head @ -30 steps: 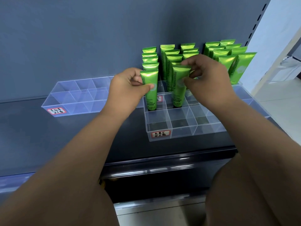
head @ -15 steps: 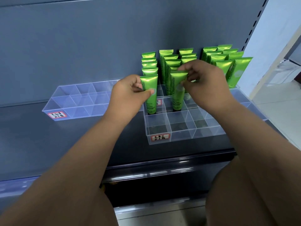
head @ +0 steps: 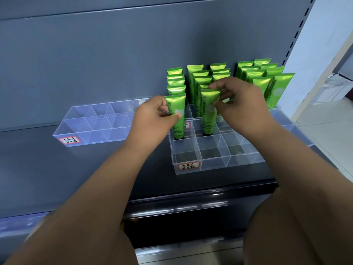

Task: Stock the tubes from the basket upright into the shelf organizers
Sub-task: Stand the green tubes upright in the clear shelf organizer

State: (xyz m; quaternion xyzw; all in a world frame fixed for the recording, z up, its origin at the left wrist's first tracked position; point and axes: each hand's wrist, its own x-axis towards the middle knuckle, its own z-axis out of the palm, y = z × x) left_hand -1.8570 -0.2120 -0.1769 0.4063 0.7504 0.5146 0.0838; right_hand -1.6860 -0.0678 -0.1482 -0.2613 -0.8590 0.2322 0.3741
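While the left hand (head: 152, 119) clamps thumb and fingertips on the left tube (head: 176, 113), the right hand (head: 240, 108) pinches the crimped top of the right tube (head: 209, 109). Both green tubes stand cap-down in neighbouring cells of the clear organizer (head: 215, 165) near the front of the shelf (head: 57, 169). They sit in the row just behind the front cells. The left tube takes the left-most cell there, and the right tube is one cell over. The front cells, just behind the red-edged label (head: 189, 166), hold nothing. Farther back, rows of stocked tubes (head: 198, 77) stand upright against the grey back panel. A second organizer (head: 91, 123) lies to the left, well apart from the tubes, and no tube shows in its visible cells. The basket is out of view.

Judging from this, the step in hand is seating and squaring the pair. To do it well, press each cap down until it meets the cell floor. Turn the printed face forward (the word Chamomile runs up the side of both). Let go only when the tube stands without leaning on a divider. Releasing one hand at a time looks safer, since a tilting tube could knock its neighbours.
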